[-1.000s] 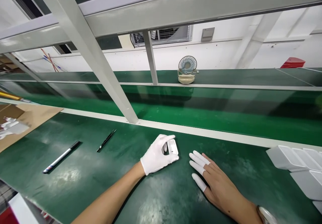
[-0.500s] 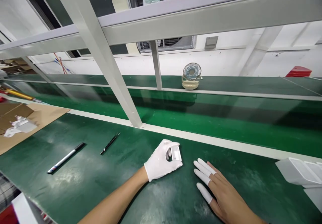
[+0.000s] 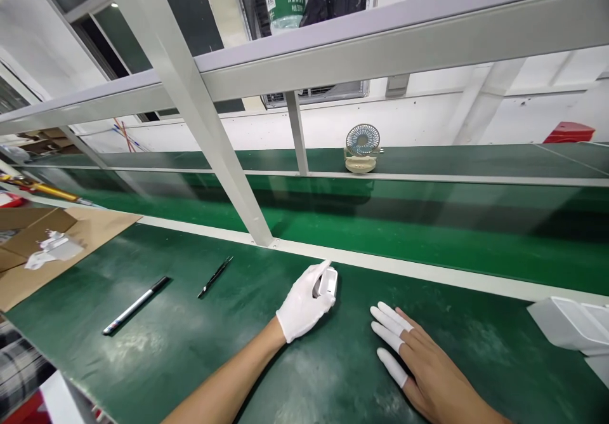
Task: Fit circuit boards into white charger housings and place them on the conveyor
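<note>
My left hand wears a white glove and is closed round a small white plastic case, held just above the green bench mat near the white rail. My right hand lies flat on the mat to the right, fingers stretched out, with white finger cots on three fingertips. It holds nothing.
A black-and-white marker and a thin black pen lie on the mat to the left. A cardboard sheet with white scraps is at far left. White trays stand at the right edge. A small desk fan sits beyond the conveyor belt. A slanted metal post rises ahead.
My left hand has turned and carried the white case a little further toward the rail. My right hand stayed flat on the mat. The view tilted upward slightly.
</note>
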Action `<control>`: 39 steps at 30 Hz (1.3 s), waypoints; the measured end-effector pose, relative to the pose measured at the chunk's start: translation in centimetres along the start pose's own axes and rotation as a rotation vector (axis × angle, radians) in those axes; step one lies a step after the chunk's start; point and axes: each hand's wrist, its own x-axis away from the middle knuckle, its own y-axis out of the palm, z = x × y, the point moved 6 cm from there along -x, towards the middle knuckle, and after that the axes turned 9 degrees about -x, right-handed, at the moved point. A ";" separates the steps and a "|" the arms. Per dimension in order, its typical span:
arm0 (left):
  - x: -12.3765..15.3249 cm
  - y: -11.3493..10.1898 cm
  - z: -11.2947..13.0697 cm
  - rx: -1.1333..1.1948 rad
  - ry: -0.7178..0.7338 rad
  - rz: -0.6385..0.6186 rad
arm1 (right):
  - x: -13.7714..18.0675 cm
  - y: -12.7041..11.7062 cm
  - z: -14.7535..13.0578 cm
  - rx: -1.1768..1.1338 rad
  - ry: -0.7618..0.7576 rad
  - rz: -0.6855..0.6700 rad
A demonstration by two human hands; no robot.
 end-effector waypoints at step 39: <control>6.6 6.6 6.8 -0.678 0.812 -0.189 | 1.1 1.4 0.7 -0.026 0.018 -0.079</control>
